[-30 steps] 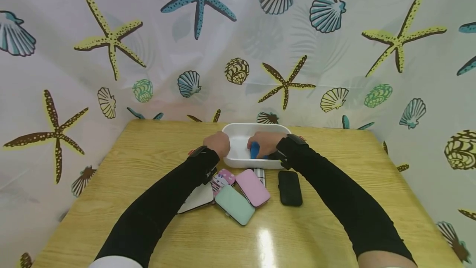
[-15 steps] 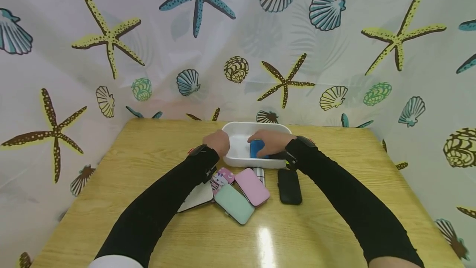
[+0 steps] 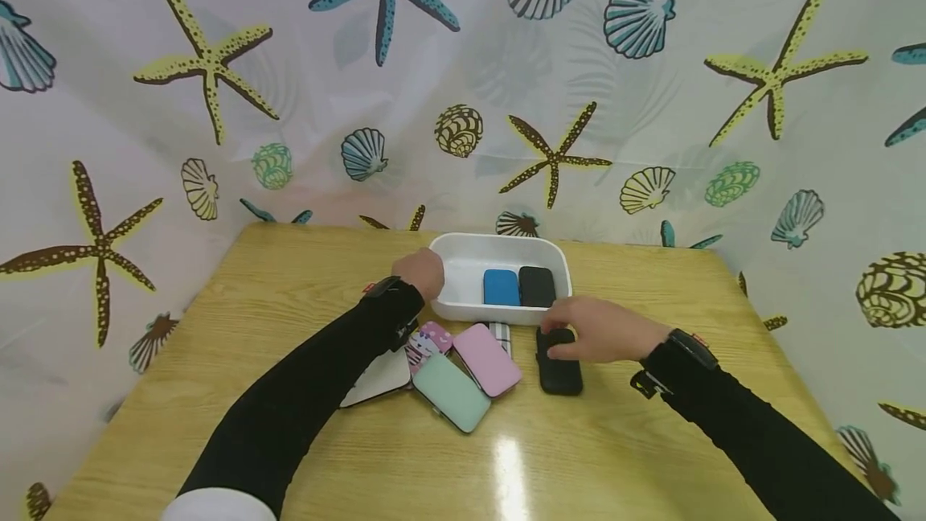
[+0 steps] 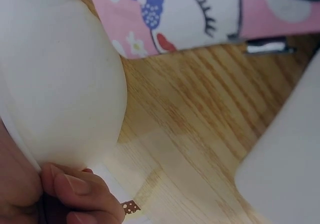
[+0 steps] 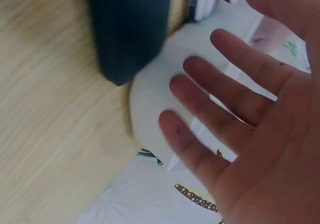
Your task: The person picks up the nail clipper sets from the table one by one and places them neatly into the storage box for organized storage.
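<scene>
A white plastic tub [image 3: 463, 313] stands at the back of the wooden table. My left hand [image 3: 419, 273] grips its left rim; in the left wrist view the fingers [image 4: 80, 189] curl over the edge. Inside the tub, a blue case [image 3: 501, 288] and a black case [image 3: 537, 287] sit side by side at the right end. My right hand [image 3: 604, 330] is over a longer black case [image 3: 560, 376] in front of the tub. The right wrist view shows its fingers [image 5: 205, 101] spread and apart from that dark case [image 5: 131, 29].
Left of the black case lie a pink case [image 3: 488, 360], a mint green case [image 3: 452, 392], a pink patterned case [image 3: 435, 336], a plaid one [image 3: 501, 334] and a whitish one [image 3: 379, 380], partly overlapping. A shell-and-starfish curtain [image 3: 463, 63] hangs behind the table.
My right hand has left the blue case in the tub and moved toward me and to the right, over the black case on the table. The left hand stays on the rim.
</scene>
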Demonstrator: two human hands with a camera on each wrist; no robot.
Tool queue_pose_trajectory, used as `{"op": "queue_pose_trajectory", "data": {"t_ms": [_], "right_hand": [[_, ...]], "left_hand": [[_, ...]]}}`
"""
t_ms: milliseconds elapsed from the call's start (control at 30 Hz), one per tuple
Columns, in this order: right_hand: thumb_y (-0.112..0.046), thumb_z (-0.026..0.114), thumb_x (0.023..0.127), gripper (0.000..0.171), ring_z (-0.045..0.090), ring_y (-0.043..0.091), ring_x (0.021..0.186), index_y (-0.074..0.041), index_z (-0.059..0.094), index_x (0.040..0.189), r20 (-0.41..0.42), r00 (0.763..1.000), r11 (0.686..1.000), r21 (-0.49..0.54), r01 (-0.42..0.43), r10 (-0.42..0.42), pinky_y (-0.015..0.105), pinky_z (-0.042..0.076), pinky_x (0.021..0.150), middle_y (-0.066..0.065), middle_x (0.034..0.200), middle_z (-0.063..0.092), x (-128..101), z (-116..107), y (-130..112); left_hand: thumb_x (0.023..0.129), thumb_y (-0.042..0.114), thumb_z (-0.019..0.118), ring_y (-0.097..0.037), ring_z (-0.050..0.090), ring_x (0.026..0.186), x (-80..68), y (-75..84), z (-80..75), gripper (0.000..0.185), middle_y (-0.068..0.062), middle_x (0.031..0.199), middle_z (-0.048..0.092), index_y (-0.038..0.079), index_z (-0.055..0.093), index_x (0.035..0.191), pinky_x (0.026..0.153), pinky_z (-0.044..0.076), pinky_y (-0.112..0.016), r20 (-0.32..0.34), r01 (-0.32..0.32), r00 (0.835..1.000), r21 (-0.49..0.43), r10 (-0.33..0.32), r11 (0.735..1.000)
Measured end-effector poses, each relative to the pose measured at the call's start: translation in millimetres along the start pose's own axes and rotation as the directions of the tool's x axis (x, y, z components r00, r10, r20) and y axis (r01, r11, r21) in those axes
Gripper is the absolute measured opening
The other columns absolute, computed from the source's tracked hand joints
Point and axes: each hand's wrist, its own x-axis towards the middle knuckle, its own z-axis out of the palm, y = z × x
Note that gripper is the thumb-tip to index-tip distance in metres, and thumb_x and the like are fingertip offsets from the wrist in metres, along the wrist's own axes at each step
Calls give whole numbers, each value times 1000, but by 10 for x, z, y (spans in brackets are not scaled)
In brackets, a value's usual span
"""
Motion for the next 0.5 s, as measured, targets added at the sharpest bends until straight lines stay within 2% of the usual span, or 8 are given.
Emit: {"op": "queue_pose_trajectory", "data": {"t_ms": [100, 167, 333, 500], "right_hand": [[-44, 78, 86, 57, 57, 24, 122, -18, 62, 134, 61, 997, 997, -55, -45, 49, 45, 49, 101, 5, 138, 58, -81, 123, -34], [-46, 82, 82, 72, 53, 27, 128, -18, 55, 143, 88, 994, 995, -70, -65, 71, 47, 47, 103, 8, 148, 50, -94, 187, -57], [-46, 86, 76, 86, 50, 23, 120, -20, 48, 149, 135, 986, 994, -64, -92, 100, 42, 48, 96, 10, 150, 42, -77, 304, -112], [-48, 85, 75, 83, 46, 23, 117, -22, 51, 147, 153, 980, 991, -64, -118, 127, 39, 48, 88, 11, 147, 42, -90, 324, -128]], "left_hand": [[104, 19, 49, -23, 62, 80, -29, -9, -25, 27, -10, 104, 63, 1, 64, 117, 77, 57, -41, 0, 8, 1000, 3, -8, 1000], [104, 19, 50, -23, 62, 80, -40, -12, -32, 27, -10, 104, 64, 1, 64, 118, 77, 57, -40, 4, 11, 1000, 3, -11, 1000], [104, 21, 50, -23, 62, 80, -29, -14, -10, 28, -10, 102, 63, 1, 64, 118, 77, 57, -38, 14, 10, 1000, 9, -10, 1000], [104, 22, 50, -23, 63, 81, 0, 3, 2, 28, -9, 102, 62, 2, 65, 117, 76, 56, -38, 17, 19, 1000, 2, -19, 1000]]}}
